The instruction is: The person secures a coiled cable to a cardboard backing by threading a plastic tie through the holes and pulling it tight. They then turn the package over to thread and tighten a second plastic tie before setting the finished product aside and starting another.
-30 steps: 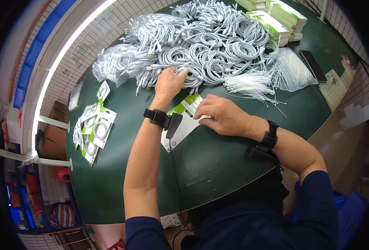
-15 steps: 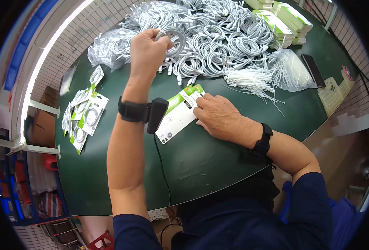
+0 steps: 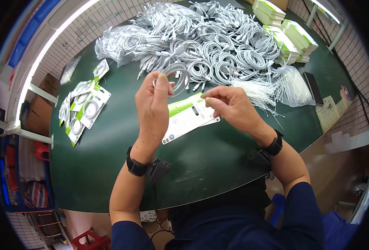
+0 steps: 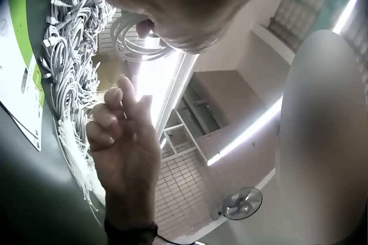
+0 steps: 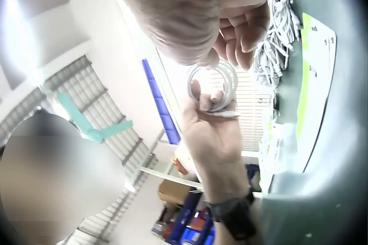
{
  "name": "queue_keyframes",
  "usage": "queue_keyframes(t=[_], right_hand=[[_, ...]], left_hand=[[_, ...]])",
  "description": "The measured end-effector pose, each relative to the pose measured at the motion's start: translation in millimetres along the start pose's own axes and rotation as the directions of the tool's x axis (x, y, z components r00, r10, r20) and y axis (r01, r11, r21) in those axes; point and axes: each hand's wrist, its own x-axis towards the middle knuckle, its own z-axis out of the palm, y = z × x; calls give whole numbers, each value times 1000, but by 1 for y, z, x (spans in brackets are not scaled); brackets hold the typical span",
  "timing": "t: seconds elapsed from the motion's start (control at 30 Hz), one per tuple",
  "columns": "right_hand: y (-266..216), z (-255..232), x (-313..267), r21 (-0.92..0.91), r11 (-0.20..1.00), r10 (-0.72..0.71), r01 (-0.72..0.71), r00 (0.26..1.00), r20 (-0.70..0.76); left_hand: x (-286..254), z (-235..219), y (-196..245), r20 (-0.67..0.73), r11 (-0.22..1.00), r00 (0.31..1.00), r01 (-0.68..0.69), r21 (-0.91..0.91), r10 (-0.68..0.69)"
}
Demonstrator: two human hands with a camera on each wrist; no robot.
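My left hand (image 3: 152, 104) pinches a coiled white USB cable (image 3: 183, 82) and holds it up above the table. The right wrist view shows the coil (image 5: 232, 84) as a round loop, with a plug end lying by the palm. My right hand (image 3: 233, 109) is raised to the right of the coil, its fingers loosely bent and nothing seen between them. Below both hands, flat white-and-green packaging cards (image 3: 186, 121) lie overlapped on the dark green table (image 3: 217, 166). In the left wrist view the right hand (image 4: 123, 147) is apart from the coil.
A large heap of coiled cables (image 3: 217, 46) spreads across the back. White cable ties (image 3: 251, 93) lie at its right, beside a plastic bag (image 3: 295, 87) and a dark phone (image 3: 312, 88). Green-and-white card stacks (image 3: 299, 39) stand back right. Carded cables (image 3: 90, 109) lie left.
The left hand has taken a cable coil from the heap, lifted it, and brought it back nearer the body. The right hand has let go of the cards and risen beside the coil.
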Motion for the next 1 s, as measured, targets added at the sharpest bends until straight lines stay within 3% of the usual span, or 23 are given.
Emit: queue_keyframes(t=[0.03, 0.07, 0.1, 0.17, 0.3, 0.5, 0.63, 0.73, 0.83, 0.87, 0.9, 0.93, 0.97, 1.0], right_hand=[[-4, -1, 1, 139, 989, 45, -43, 999, -13], [-8, -3, 1, 155, 986, 65, -68, 998, 19], [-10, -3, 1, 229, 972, 45, -52, 998, 40], [-14, 2, -2, 373, 927, 6, -32, 997, 72], [-9, 6, -6, 317, 943, 55, -104, 986, 159], [-4, 10, -7, 448, 885, 96, -126, 991, 88], [-3, 8, -6, 680, 710, 154, -185, 982, 107], [-10, 4, -3, 803, 583, 189, -122, 982, 11], [1, -9, 0, 850, 526, 73, -16, 997, -26], [-2, -10, 0, 869, 494, 75, 1, 996, -44], [-2, -9, 0, 866, 499, 66, 20, 996, -61], [-3, -9, -1, 862, 506, 58, 37, 995, -76], [-4, -8, -2, 857, 513, 51, 51, 995, -90], [-6, -5, -4, 855, 517, 82, 46, 991, -102]], left_hand=[[-8, 3, 5, -4, 996, 1000, -14, 90, 14], [-16, 7, 13, -4, 986, 1000, -19, 164, 20], [-15, 6, 7, 47, 929, 975, -220, 298, 216], [-14, 7, -5, 217, 654, 813, -568, 499, 541], [-25, 13, -12, 352, 386, 687, -678, 626, 636], [-27, 10, -16, 419, 348, 641, -732, 586, 644], [-28, 16, -13, 429, 377, 642, -743, 554, 636], [-30, 18, -1, 422, 419, 663, -733, 536, 619], [-42, 23, 2, 335, 512, 685, -716, 475, 647], [-44, 22, -1, 319, 618, 723, -690, 376, 613], [-51, 22, 3, 264, 816, 872, -482, 320, 412], [-58, 25, 12, 225, 942, 959, -228, 246, 174], [-62, 28, 17, 206, 986, 975, 51, 161, -84], [-63, 27, 8, 259, 963, 933, 267, -35, -250]])
